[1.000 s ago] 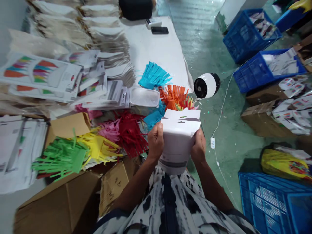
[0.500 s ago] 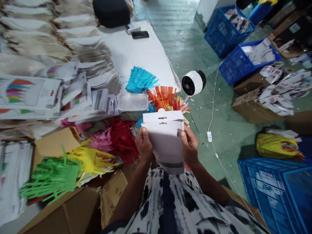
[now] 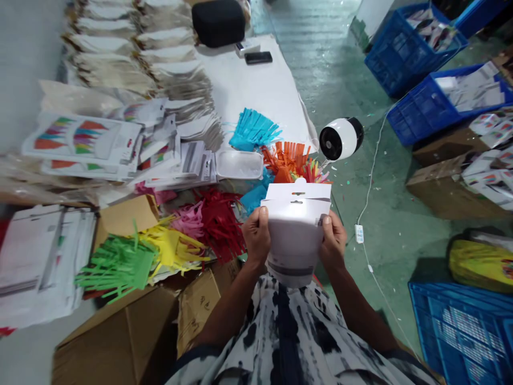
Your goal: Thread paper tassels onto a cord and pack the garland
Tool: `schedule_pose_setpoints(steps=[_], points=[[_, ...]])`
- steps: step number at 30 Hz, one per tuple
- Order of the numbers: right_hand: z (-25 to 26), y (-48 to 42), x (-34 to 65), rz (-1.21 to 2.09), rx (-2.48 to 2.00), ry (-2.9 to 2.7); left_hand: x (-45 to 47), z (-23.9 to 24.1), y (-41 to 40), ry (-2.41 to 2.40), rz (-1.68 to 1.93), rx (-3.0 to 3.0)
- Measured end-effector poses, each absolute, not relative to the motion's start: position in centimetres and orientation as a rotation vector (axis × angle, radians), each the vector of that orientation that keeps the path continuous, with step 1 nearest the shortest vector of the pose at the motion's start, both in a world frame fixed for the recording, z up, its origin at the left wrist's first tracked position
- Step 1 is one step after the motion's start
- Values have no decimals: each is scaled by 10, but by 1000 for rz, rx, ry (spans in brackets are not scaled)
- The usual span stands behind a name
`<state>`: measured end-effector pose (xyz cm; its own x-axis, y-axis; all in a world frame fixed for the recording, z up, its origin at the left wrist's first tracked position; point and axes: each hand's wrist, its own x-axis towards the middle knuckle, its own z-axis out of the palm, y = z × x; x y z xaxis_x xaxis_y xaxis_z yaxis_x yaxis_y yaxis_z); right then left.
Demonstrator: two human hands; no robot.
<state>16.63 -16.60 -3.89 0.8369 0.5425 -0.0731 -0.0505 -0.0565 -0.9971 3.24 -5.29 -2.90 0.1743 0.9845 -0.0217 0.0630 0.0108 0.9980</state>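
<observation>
Left hand (image 3: 256,235) and right hand (image 3: 333,239) grip opposite edges of the white slotted packaging (image 3: 294,230), fingers closed, thumbs uppermost, presumably to keep it steady before the torso. Red (image 3: 220,222), yellow (image 3: 172,247) and green fringed paper (image 3: 118,263) lie leftward, apparently grouped by colour; orange fringed paper (image 3: 286,158) lies just beyond.

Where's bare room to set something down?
White surface, between black phone, blue fringe and stacked white sheets. Floor between the black-and-white device and blue crates looks mostly open; a white cord crosses it. Crowded: left of the left hand, with red fringe, yellow fringe and green fringe bunched.
</observation>
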Motion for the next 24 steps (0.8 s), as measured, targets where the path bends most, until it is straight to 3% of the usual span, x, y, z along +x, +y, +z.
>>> schedule_pose_setpoints(steps=[7, 24], points=[[-27, -155, 155, 637, -1509, -324, 30, -53, -40, 1155, 949, 1128], [-25, -151, 139, 482, -1709, -455, 33, -91, -39, 1106, 825, 859]])
